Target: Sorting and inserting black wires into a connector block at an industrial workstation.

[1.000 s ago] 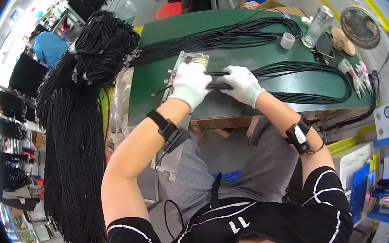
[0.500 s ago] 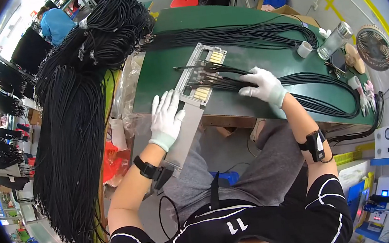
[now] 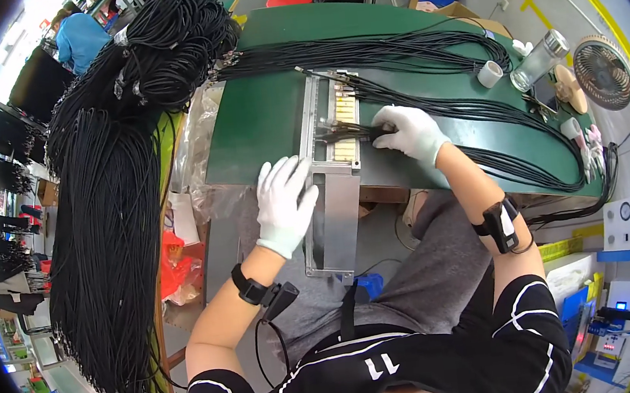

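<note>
My right hand [image 3: 410,133], in a white glove, is closed around a bunch of black cables [image 3: 379,130]. The ends of that bunch lie across a long metal fixture [image 3: 341,217] with a row of pale yellow blocks [image 3: 346,106] in it. My left hand [image 3: 285,206], gloved too, rests with fingers stretched out at the fixture's left side, near the table edge. Another cable bundle [image 3: 443,102] runs beyond my right hand, its ends at the fixture's far part. The fixture's near part overhangs the table toward my lap.
On the green table [image 3: 247,134], more black cables [image 3: 392,49] lie along the back. A glass bottle [image 3: 541,60], a white roll [image 3: 489,74] and a small fan [image 3: 603,72] stand at the right. A large heap of black cables [image 3: 108,241] fills the left.
The fixture has turned to lie straighter toward me. My left hand has shifted right and slightly nearer, and my right hand slightly left. The farther cable bundle now lies apart from the held one.
</note>
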The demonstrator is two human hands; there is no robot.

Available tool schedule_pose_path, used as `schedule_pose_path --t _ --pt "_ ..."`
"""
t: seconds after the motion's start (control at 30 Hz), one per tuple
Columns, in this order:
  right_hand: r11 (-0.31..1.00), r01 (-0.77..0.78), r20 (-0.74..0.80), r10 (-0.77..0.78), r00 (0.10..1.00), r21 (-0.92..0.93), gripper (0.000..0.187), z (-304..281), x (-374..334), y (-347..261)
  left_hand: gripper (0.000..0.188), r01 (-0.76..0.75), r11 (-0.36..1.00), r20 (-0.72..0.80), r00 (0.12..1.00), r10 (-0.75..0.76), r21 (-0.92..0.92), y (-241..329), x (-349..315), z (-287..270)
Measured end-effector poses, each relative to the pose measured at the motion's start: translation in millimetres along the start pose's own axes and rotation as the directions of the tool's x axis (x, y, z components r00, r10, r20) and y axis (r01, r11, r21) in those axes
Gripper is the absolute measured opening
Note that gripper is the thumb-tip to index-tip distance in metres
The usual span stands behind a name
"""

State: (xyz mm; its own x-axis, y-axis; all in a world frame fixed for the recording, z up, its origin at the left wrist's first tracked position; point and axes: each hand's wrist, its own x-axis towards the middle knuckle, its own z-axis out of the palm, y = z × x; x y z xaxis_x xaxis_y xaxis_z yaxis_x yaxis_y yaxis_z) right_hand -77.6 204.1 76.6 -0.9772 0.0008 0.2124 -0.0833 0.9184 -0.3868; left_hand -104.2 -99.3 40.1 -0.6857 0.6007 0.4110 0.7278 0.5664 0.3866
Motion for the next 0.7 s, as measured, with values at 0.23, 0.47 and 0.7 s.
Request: schedule_pose_path --t 0.23,0.47,0.7 --pt "0.998 0.024 -0.087 -0.029 0.996 -0.049 0.027 1.0 5.5 33.8 0.025 0.041 0.975 -0.143 0.987 -0.074 -0.217 -23.3 42.6 8.9" --pt "0.977 0.123 -0.111 -0.144 0.983 -0.177 0.013 -1.1 0.0 -8.7 0.018 -0.011 0.954 -0.220 0.974 -0.058 -0.300 -19.4 49.1 20.0" --pt "0.969 0.235 -0.120 -0.226 0.967 0.069 0.014 -5.1 -0.4 -2.0 0.015 -0.003 0.960 -0.318 0.944 -0.090 -0.280 -13.7 52.7 23.0"
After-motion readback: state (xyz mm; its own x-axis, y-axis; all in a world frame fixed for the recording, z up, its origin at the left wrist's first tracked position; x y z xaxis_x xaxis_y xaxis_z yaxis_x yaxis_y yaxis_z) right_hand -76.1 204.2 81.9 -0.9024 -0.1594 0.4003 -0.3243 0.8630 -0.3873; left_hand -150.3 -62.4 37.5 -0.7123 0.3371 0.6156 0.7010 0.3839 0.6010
